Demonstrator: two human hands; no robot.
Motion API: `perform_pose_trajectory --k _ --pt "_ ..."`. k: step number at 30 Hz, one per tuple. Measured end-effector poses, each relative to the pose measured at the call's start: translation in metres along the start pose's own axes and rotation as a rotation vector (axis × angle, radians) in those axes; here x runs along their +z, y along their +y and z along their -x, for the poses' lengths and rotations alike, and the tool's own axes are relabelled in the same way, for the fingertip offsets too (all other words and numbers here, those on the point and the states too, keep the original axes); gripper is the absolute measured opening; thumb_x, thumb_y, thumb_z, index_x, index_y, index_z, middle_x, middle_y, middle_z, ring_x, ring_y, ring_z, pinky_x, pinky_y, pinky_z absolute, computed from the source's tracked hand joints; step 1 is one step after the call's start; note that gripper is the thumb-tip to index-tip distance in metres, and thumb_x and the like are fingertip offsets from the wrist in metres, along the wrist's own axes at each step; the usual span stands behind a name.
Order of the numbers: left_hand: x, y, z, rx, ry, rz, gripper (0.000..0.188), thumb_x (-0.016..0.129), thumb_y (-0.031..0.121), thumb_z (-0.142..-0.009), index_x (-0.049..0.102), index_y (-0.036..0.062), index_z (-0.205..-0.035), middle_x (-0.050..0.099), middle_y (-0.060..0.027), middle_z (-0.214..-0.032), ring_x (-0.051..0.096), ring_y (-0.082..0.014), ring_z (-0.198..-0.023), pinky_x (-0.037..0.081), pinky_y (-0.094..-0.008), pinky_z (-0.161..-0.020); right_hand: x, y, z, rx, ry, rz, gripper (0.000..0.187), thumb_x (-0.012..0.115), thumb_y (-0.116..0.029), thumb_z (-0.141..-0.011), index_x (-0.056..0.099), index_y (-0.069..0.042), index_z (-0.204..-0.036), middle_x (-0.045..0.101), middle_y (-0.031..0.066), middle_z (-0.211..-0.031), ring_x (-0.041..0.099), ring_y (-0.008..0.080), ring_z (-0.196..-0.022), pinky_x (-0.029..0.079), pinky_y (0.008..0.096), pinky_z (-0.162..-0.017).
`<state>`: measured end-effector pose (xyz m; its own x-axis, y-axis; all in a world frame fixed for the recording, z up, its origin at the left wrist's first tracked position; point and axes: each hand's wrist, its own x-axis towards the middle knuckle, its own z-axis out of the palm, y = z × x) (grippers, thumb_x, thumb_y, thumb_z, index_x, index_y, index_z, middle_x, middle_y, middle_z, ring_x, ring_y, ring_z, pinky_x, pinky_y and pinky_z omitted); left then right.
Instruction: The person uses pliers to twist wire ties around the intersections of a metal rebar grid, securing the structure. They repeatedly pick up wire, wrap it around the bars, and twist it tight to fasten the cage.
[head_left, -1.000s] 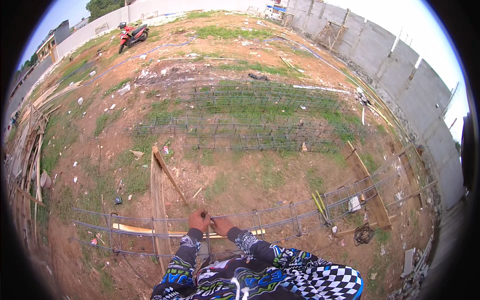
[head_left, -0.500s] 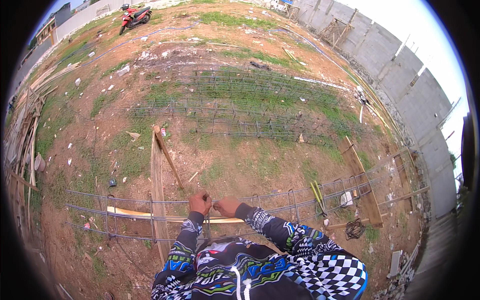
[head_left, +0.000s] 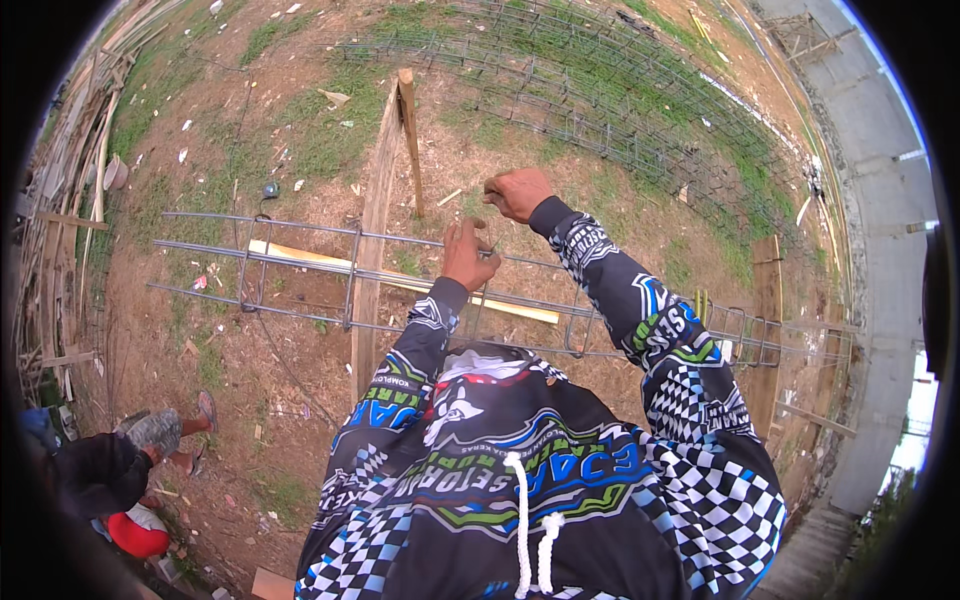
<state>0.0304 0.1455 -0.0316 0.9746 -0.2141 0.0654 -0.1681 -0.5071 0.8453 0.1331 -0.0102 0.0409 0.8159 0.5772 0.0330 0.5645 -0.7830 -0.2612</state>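
A long rebar cage (head_left: 205,248) lies crosswise before me, its thin steel rods joined by rectangular stirrups (head_left: 351,290). My left hand (head_left: 470,260) is closed around a stirrup at the far rod, fingers curled upward. Raised beyond that rod, to the right of the left hand, my right hand (head_left: 520,193) has its fingertips pinched together. Whatever is in the pinch is too small to make out. A pale wooden strip (head_left: 525,311) runs through the cage below both hands.
A wooden plank (head_left: 368,310) and an upright stake (head_left: 410,150) support the cage on the left; another board (head_left: 767,290) stands at the right. More rebar cages (head_left: 600,100) lie on the grass beyond. Another person (head_left: 110,475) is at lower left. Timber (head_left: 90,110) is piled at far left.
My right hand has lifted away from the cage, up and to the right, apart from my left hand. The left hand stays at the stirrup. My view has tilted down, showing another person.
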Motion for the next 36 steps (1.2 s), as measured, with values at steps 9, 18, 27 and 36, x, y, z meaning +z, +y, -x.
perform_pose_trajectory --k 9,18,27,36 --pt "0.02 -0.008 -0.001 -0.093 0.122 0.006 0.019 0.061 0.022 -0.085 0.064 0.0099 -0.099 0.066 -0.0111 -0.069 0.064 -0.0291 -0.077 0.023 -0.0471 -0.109 0.038 0.023 0.022 0.477 -0.418 0.227 0.03 0.072 -0.032 -0.073 0.073 -0.007 -0.091 0.071 0.0155 -0.094 0.069 0.0297 -0.092 0.056 0.0398 -0.078" --pt "0.006 -0.001 -0.002 -0.006 -0.106 -0.148 0.026 0.063 0.03 -0.086 0.068 0.0103 -0.103 0.071 -0.0077 -0.084 0.066 -0.0219 -0.084 0.021 -0.0493 -0.108 0.015 -0.036 0.141 0.269 -0.24 -0.322 0.026 0.063 -0.029 -0.079 0.07 -0.004 -0.078 0.066 0.0197 -0.072 0.064 0.0381 -0.073 0.05 0.0477 -0.072" --pt "0.015 -0.014 0.0 0.06 -0.002 -0.193 0.032 0.066 0.039 -0.087 0.073 0.0084 -0.095 0.071 -0.008 -0.083 0.066 -0.0217 -0.089 0.02 -0.0512 -0.111 -0.009 -0.042 0.156 0.478 0.046 -0.901 0.051 0.048 -0.045 -0.095 0.066 0.0 -0.11 0.065 0.0263 -0.102 0.063 0.0364 -0.1 0.047 0.0414 -0.087" --pt "0.02 0.004 -0.018 -0.103 0.094 -0.254 0.041 0.066 0.039 -0.085 0.07 -0.0008 -0.076 0.062 -0.0139 -0.059 0.058 -0.0255 -0.054 0.045 -0.037 -0.059 0.022 0.183 0.47 1.806 0.055 0.203 0.086 0.076 -0.025 -0.069 0.034 -0.02 -0.144 0.036 0.0176 -0.146 0.032 0.0376 -0.137 0.026 0.0537 -0.112"
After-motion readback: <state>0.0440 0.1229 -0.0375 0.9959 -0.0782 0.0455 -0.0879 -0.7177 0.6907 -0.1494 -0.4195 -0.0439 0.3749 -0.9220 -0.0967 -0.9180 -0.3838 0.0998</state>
